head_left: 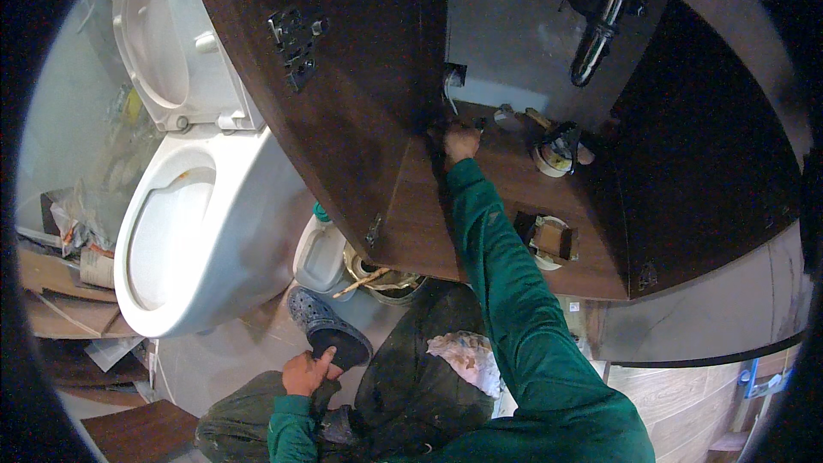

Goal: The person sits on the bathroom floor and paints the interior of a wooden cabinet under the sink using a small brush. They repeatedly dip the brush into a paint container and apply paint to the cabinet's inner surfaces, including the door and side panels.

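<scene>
Apparently crouched, someone reaches into a dark-brown wooden cabinet point(360, 94)

At the cabinet's rear left, the bare right hand point(461, 142) has bent fingers; whether they pinch anything cannot be told. Its green-sleeved arm point(514, 291) enters through the open front, likely for depth. Below the cabinet, the left hand point(306, 373), thumb extended, grip unclear, lies by a blue-grey perforated rubber clog point(324, 319), perhaps for balance. Toward the cabinet's right, a round white plastic tub point(549, 168) stands clear of the arm.
</scene>
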`<state>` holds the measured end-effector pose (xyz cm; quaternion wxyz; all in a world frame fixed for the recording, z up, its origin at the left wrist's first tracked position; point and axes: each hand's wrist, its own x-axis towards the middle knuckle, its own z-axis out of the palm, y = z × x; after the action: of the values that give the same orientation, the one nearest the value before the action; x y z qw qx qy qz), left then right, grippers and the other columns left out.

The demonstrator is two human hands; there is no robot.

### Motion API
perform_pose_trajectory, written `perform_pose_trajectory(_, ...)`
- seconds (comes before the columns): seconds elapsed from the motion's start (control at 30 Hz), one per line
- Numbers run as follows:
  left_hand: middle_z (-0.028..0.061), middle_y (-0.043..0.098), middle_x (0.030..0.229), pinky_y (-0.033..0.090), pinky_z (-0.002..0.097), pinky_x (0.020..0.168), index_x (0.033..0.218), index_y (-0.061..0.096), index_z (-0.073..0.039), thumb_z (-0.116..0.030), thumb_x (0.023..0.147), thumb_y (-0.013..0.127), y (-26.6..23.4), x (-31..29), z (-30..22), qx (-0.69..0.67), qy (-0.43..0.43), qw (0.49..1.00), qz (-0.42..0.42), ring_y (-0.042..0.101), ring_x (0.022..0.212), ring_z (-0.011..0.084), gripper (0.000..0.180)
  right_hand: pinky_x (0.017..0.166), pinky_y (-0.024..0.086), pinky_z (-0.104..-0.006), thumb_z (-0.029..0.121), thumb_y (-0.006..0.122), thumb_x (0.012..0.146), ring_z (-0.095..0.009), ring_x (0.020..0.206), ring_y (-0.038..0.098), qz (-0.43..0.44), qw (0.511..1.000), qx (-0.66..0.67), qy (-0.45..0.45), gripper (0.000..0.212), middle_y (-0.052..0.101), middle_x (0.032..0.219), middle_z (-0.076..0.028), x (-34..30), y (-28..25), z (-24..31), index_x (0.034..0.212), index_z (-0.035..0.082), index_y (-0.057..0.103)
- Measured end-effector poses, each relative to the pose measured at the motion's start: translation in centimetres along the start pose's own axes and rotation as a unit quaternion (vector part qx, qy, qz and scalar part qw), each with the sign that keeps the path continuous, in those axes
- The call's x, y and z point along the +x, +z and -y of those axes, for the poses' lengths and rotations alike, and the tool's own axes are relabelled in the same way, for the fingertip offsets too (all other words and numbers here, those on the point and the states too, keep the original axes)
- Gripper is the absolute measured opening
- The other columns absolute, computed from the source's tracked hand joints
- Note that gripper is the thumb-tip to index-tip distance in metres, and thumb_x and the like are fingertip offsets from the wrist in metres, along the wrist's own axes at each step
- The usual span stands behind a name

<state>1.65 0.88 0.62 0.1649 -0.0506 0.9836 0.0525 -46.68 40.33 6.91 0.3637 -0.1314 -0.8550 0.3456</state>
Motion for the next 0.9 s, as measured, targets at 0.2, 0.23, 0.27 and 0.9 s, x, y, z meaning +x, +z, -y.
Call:
perform_pose_trajectory(0.2,0.0228,0.068,0.097,0.053,0.0501,0.074,0.126,0.064,-0.030,-0.060,0.090,0.054,0.0,-0.2,0.1,0.025,0.029,0.999,0.011,0.067,0.084,0.0408,0.047,0.075,0.054,-0.0464,0.033,0.064,0.084,-0.036,0.080,0.066,0.035,0.984,-0.109,-0.138,0.027,0.072,0.091,-0.014,0.4,1.6,-2.4,0.091,0.008,0.071)
perform_pose_trajectory(0.23,0.0234,0.068,0.096,0.053,0.0501,0.075,0.123,0.065,-0.025,-0.061,0.090,0.053,-0.9,-0.4,-0.4,-0.002,0.034,0.999,-0.004,0.067,0.085,0.0412,0.051,0.079,0.053,-0.0451,0.035,0.063,0.085,-0.035,0.085,0.066,0.030,0.979,-0.126,-0.156,0.030,0.072,0.096,-0.014,0.6,1.7,-2.7,0.098,0.009,0.070)
perform_pose_trajectory(0.27,0.0241,0.068,0.095,0.053,0.0503,0.076,0.120,0.067,-0.019,-0.063,0.089,0.053,-1.9,-0.7,-1.0,-0.019,0.040,0.999,-0.010,0.066,0.086,0.0419,0.056,0.086,0.052,-0.0424,0.040,0.062,0.088,-0.033,0.096,0.066,0.095,0.974,-0.168,-0.119,0.038,0.071,0.106,-0.013,1.1,1.9,-3.0,0.111,0.011,0.068)
perform_pose_trajectory(0.9,0.0262,0.070,0.093,0.051,0.0521,0.082,0.096,0.070,0.001,-0.076,0.085,0.047,-5.3,-1.2,-3.5,-0.108,-0.046,0.993,0.001,0.066,0.093,0.0441,0.081,0.057,0.049,-0.0420,0.027,0.067,0.078,-0.031,0.060,0.060,-0.099,0.993,0.066,0.020,0.021,0.065,0.070,-0.012,-1.2,-1.0,1.1,0.068,0.008,0.065)
